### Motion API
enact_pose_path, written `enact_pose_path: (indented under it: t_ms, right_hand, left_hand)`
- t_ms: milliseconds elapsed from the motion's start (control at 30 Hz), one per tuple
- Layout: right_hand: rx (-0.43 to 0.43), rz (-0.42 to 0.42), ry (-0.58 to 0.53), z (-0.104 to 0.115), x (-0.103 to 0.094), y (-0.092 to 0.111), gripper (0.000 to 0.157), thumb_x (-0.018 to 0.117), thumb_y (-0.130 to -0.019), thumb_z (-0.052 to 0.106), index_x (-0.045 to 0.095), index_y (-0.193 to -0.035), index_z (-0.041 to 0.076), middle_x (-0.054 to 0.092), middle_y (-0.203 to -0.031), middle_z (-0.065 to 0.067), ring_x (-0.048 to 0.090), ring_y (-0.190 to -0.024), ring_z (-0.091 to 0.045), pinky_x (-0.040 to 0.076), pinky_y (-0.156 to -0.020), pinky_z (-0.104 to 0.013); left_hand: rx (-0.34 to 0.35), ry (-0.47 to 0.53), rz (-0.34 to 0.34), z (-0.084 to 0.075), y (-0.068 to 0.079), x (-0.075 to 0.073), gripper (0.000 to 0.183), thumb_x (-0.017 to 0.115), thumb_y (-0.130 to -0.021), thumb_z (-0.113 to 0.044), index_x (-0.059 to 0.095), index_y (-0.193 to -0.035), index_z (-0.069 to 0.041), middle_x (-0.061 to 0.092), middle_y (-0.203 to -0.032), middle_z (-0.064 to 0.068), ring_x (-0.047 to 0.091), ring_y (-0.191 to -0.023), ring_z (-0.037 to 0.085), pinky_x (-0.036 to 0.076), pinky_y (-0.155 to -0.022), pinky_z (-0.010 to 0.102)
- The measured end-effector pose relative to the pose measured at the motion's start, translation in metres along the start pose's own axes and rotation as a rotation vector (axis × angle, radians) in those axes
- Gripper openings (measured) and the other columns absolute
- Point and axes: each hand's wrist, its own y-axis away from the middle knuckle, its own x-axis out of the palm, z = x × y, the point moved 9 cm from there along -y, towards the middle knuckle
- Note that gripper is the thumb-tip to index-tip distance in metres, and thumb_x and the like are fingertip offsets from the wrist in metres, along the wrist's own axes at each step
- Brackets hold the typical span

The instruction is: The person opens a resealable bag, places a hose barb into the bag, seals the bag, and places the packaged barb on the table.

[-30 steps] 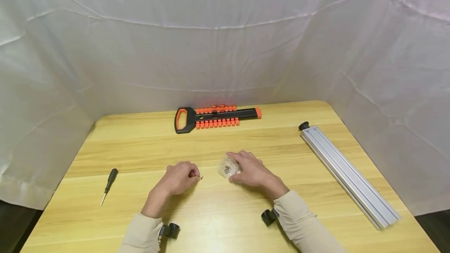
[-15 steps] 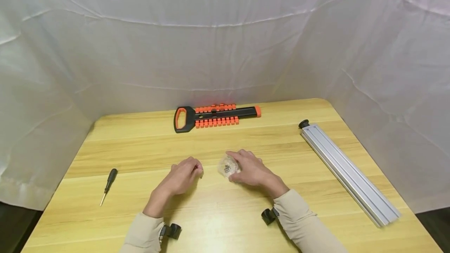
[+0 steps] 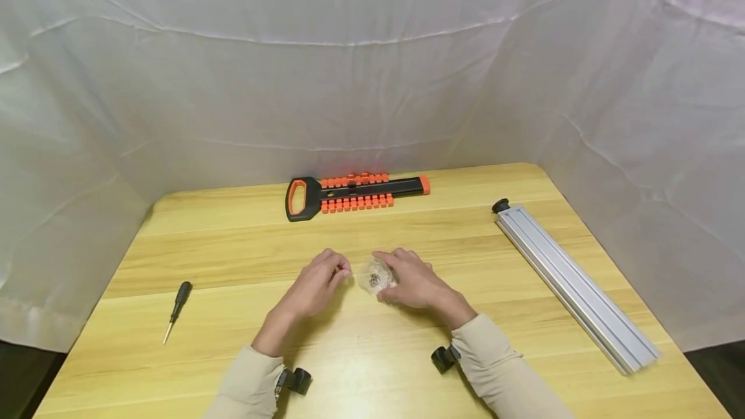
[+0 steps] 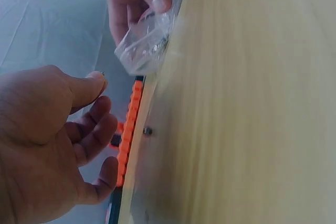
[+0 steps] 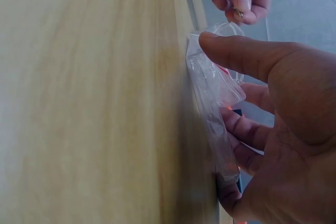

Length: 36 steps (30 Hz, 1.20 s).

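Between thumb and index finger, my left hand (image 3: pixel 317 286) pinches a tiny brass-coloured piece (image 5: pixel 239 12), seen in the right wrist view; it looks like a small screw. My right hand (image 3: pixel 416 282) holds a clear plastic bag (image 3: pixel 368 275) on the table, thumb on the near side and fingers on the far side. Small metal parts (image 3: pixel 375 280) lie inside the bag, and its mouth faces my left hand. The left fingertips are close to the bag's left edge. Beyond the left hand in its wrist view, another small metal piece (image 4: pixel 147 130) sits on the wood.
A black-handled screwdriver (image 3: pixel 181 300) lies at the left. At the back is a black and orange tool (image 3: pixel 372 189) with a loop handle and toothed orange strips. A long aluminium profile (image 3: pixel 573 286) with a black knob (image 3: pixel 500 205) lies along the right. Pale cloth (image 3: pixel 349 96) encloses the table.
My left hand has moved right and slightly away from me, bringing its small piece close to the bag. My right hand and the bag have stayed nearly in place.
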Motion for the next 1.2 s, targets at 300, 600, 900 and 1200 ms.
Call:
enact_pose_path:
  t_ms: [300, 600, 900, 1200]
  right_hand:
    - [-0.004, -0.011, 0.018, 0.000, 0.001, 0.000, 0.082, 0.079, -0.075, 0.039, 0.041, -0.146, 0.030, 0.056, -0.120, 0.001, 0.048, -0.103, -0.015, 0.038, -0.080, -0.036]
    - [-0.004, -0.010, 0.021, 0.002, 0.001, 0.001, 0.081, 0.079, -0.075, 0.039, 0.041, -0.146, 0.029, 0.055, -0.124, 0.002, 0.048, -0.110, -0.016, 0.039, -0.083, -0.041]
    - [-0.002, -0.012, 0.022, 0.000, 0.000, 0.000, 0.081, 0.079, -0.075, 0.040, 0.042, -0.146, 0.029, 0.055, -0.123, 0.002, 0.048, -0.108, -0.016, 0.040, -0.083, -0.040]
    - [-0.005, -0.018, 0.022, 0.001, -0.001, 0.001, 0.082, 0.080, -0.074, 0.038, 0.041, -0.146, 0.029, 0.055, -0.118, 0.002, 0.048, -0.104, -0.015, 0.038, -0.080, -0.037]
  left_hand:
    - [0.031, -0.052, 0.032, -0.020, -0.011, 0.015, 0.011, 0.058, -0.097, -0.025, 0.064, -0.101, -0.017, 0.058, -0.103, -0.003, 0.054, -0.095, 0.014, 0.043, -0.083, 0.042]
    - [0.041, -0.058, 0.057, -0.024, -0.017, 0.023, 0.014, 0.056, -0.098, -0.025, 0.065, -0.104, -0.016, 0.056, -0.105, -0.004, 0.057, -0.093, 0.012, 0.043, -0.084, 0.042]
    - [-0.002, -0.013, 0.034, -0.016, -0.017, 0.019, 0.010, 0.056, -0.098, -0.027, 0.061, -0.104, -0.021, 0.056, -0.102, -0.007, 0.057, -0.091, 0.011, 0.043, -0.087, 0.044]
    - [-0.072, -0.056, 0.014, 0.002, -0.010, 0.003, 0.004, 0.061, -0.095, -0.025, 0.062, -0.093, -0.022, 0.057, -0.087, -0.010, 0.054, -0.080, 0.007, 0.042, -0.075, 0.036]
